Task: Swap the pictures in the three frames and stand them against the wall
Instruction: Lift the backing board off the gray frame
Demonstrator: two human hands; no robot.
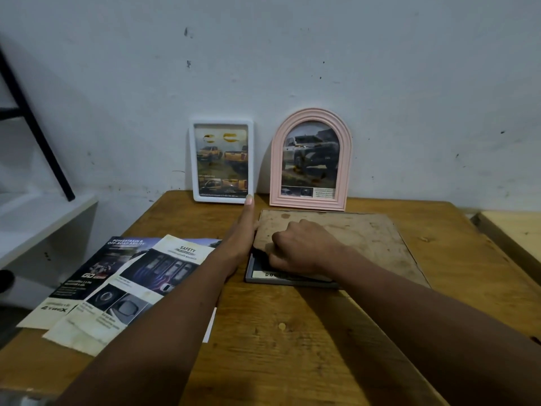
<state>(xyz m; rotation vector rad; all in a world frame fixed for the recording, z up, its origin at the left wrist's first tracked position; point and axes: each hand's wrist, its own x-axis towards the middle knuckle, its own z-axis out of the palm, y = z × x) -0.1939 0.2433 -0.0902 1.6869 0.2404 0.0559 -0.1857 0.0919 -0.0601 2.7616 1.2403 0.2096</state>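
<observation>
A white rectangular frame (pixel 221 161) and a pink arched frame (pixel 311 159) stand against the wall, each holding a truck picture. A third, grey frame (pixel 292 281) lies face down on the table, with its brown backing board (pixel 351 238) partly slid off it, showing a picture edge beneath. My left hand (pixel 244 230) lies flat, fingers straight, pressed along the board's left edge. My right hand (pixel 298 249) is curled, its fingers pinching the board's near left edge.
Brochure sheets (pixel 123 285) with car pictures lie on the left of the wooden table (pixel 278 332). A white shelf (pixel 44 218) and a black metal leg (pixel 32 118) stand at the left. A pale wooden surface (pixel 515 230) adjoins at the right.
</observation>
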